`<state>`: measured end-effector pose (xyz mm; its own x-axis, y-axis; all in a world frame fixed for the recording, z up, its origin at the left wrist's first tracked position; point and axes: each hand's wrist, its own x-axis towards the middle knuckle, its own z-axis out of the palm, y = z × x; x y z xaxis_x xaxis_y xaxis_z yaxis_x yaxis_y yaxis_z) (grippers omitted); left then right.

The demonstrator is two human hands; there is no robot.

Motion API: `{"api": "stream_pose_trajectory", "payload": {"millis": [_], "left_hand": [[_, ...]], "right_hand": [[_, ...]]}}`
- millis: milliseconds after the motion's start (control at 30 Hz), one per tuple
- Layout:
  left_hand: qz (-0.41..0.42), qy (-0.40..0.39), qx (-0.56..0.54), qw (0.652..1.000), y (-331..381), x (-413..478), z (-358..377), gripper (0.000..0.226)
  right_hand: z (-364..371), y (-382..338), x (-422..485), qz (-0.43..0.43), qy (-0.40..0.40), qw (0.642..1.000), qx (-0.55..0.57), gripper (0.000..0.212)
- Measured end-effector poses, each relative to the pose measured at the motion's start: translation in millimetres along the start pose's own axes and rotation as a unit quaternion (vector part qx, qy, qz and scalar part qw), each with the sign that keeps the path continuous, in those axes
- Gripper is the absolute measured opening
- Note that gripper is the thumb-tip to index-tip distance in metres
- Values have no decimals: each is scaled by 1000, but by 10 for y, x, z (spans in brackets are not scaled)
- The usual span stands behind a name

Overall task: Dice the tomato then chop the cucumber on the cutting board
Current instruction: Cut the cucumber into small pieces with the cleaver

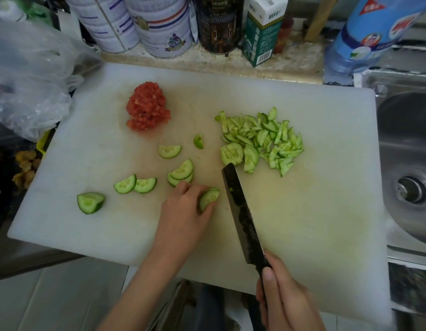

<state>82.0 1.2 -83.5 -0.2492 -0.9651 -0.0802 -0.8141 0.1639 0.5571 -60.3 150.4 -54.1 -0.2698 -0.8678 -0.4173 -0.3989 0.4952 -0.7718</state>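
Right hand grips the knife; left hand pinches cucumber slices just left of it, so a slip could cut fingertips.

On my cutting board, the diced tomato lies at eleven o'clock, chopped cucumber at two, half-slices at eight.

Home kitchen; steel sink; cutting board; food tins
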Motion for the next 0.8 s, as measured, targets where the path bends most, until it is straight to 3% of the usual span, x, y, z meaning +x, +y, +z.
{"api": "stream_pose_trajectory", "payload": {"millis": [333, 467, 667, 800], "left_hand": [[-170, 95, -54, 979, 349, -173, 234, 13], [-179, 96, -90, 975, 282, -184, 196, 18], [-164, 66, -139, 974, 159, -152, 101, 20], [-154, 54, -155, 974, 125, -136, 100, 12]], "right_hand": [[-138, 8, 242, -54, -81, 995, 28, 58], [-243, 41, 281, -67, -86, 994, 19, 62], [-264, -86, 225, -99, -70, 992, -20, 41], [-87, -123, 149, -108, -23, 993, -49, 41]]}}
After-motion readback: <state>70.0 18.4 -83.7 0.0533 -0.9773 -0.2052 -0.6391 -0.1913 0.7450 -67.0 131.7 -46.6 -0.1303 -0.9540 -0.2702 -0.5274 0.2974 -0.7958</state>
